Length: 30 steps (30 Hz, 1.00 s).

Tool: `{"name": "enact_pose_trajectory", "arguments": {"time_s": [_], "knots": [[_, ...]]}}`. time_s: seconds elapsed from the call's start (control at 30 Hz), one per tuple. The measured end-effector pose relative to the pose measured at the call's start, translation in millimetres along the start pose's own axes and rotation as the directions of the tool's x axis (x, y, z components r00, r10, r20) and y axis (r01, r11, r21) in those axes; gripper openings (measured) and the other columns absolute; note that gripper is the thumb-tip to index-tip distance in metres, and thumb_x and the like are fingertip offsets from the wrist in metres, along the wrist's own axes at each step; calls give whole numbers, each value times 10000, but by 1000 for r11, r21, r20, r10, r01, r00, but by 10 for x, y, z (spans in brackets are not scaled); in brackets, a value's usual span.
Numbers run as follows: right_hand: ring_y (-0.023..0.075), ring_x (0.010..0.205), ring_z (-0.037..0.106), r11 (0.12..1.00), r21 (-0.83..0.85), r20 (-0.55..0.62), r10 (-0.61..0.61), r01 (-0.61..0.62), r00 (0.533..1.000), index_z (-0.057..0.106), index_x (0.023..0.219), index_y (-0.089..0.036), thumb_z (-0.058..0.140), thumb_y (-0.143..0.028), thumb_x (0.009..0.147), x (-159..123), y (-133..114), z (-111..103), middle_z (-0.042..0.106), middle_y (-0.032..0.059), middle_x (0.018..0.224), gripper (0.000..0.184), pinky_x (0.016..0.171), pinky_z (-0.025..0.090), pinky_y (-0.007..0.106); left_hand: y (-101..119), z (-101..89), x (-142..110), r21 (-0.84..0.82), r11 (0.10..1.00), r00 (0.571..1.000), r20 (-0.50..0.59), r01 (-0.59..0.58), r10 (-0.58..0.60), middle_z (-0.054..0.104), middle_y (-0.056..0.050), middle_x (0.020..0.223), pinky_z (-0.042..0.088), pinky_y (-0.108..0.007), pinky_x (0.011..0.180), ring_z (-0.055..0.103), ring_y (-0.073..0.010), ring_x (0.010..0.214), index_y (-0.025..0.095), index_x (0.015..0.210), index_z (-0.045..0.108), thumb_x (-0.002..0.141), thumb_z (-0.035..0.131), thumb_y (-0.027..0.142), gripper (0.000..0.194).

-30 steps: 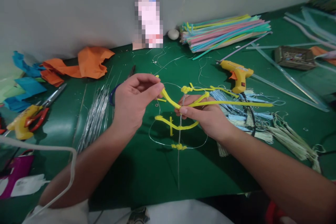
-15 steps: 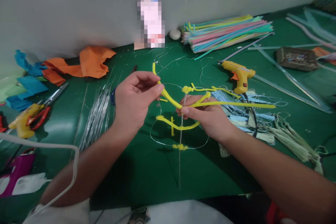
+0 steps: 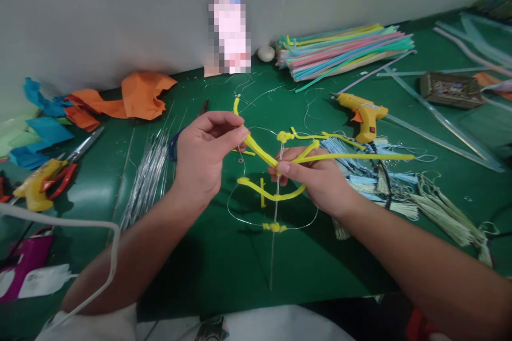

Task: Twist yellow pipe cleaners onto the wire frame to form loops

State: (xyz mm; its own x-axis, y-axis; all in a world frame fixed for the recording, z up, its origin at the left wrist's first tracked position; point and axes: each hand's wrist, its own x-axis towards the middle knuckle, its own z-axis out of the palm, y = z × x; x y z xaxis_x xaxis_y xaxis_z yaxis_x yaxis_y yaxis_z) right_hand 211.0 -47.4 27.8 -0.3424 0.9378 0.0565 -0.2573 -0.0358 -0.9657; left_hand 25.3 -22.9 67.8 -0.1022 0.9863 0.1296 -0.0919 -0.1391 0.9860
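A craft workspace is seen here: the green tabletop is spread with bundled pipe cleaners at upper right, a yellow glue gun below them, tassels lower right, scissors far left.

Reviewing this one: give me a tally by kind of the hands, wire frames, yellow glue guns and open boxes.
Hands: 2 (left hand, right hand)
Wire frames: 1 (wire frame with yellow strips)
Yellow glue guns: 2 (right glue gun, left glue gun)
Open boxes: 1 (small box)
Total: 6

Wire frame between wire bundle, left, and glue gun, right; pipe-cleaner bundle behind.
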Motion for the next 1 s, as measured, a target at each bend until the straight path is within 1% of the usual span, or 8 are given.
{"name": "enact_pose_trajectory", "arguments": {"time_s": [0.13,0.27,0.37,0.43,0.53,0.77,0.87,1.0], "knots": [[116,598,609,1000,12,0,-2,2,1000,750,716,-230,759,-299,822,-1,-1,1,702,5,713,127,555,507,264,-24,-15,3,55,998,1000,5,-21,20,684,18,760,527,-207,570,612,-79,597,187,803,710,688,799,161,148],[140,646,619,998,-42,-22,-47,46,999,724,696,-235,755,-297,826,3,-11,12,661,-3,681,147,584,504,285,-37,-17,9,104,992,998,5,-68,68,679,22,733,514,-210,558,599,-76,574,192,786,718,706,790,173,109],[151,674,621,995,-81,-19,-66,64,998,721,692,-240,747,-297,836,-1,-16,12,650,-1,682,157,596,504,297,-19,-19,27,120,991,998,16,-59,58,670,25,694,514,-216,562,590,-75,554,188,763,726,702,797,182,93],[151,678,617,992,-102,-19,-73,70,997,719,680,-240,739,-277,840,-5,-17,7,656,4,695,166,595,500,299,11,-22,41,109,994,1000,30,2,-5,667,21,681,519,-225,570,591,-81,556,185,754,729,695,803,198,95],[148,672,603,989,-123,-17,-90,87,996,725,684,-244,731,-250,846,-9,-17,0,655,3,690,162,590,489,298,71,-29,52,58,988,988,58,143,-146,664,15,682,519,-230,577,595,-89,575,178,741,722,669,818,215,125],[154,662,595,990,-118,-32,-77,73,997,727,694,-241,740,-273,841,-7,-13,8,650,10,689,151,578,474,305,116,-42,50,-108,911,917,88,398,-390,625,21,680,461,-190,511,564,-79,581,177,727,698,580,846,186,209],[158,667,599,991,-109,-31,-74,71,997,719,686,-232,751,-318,834,-2,-10,11,648,12,678,174,586,480,310,123,-31,45,-156,887,901,84,434,-426,613,21,682,454,-190,500,551,-79,576,183,753,699,589,836,204,215],[167,680,607,990,-104,-22,-95,92,995,700,656,-222,754,-366,830,8,-8,10,643,16,656,232,605,492,320,129,-19,33,-150,900,912,77,409,-402,582,17,653,454,-205,495,535,-85,557,179,728,679,640,832,298,213]]}}
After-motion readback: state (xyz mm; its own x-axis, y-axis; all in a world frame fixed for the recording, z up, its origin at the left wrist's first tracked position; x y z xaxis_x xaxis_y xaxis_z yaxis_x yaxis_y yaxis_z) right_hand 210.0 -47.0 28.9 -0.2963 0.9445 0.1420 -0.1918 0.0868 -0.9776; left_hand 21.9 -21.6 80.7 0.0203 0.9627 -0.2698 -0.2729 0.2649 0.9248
